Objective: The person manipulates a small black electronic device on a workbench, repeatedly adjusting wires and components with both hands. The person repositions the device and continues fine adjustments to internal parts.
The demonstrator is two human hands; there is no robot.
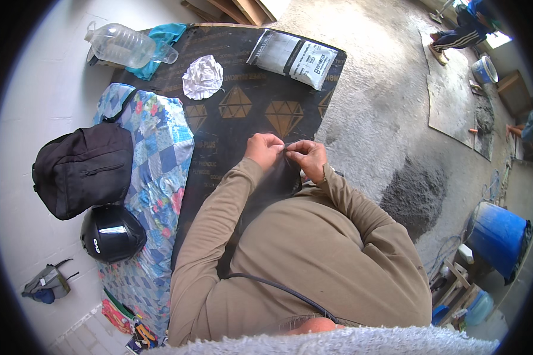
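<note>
Both hands meet above the dark printed board [213, 154], my left hand [262, 149] and my right hand [308, 158] each closed in a pinch at the fingertips. What they grip is small or thin and I cannot make it out; dark material hangs just below them. Farther up the board lie a crumpled white paper [202, 77] and a silver-grey printed pouch [296, 59]. Along the left side is a floral checked mattress [160, 148] bearing a black backpack [80, 168] and a glossy black helmet [112, 231].
A clear plastic jug [121, 46] sits by a teal cloth at top left. On the concrete floor lies a grey powder pile [414, 195]. A blue barrel [494, 236] stands at right. Another person [468, 32] bends at top right near a white bucket [484, 70]; someone else shows at far right.
</note>
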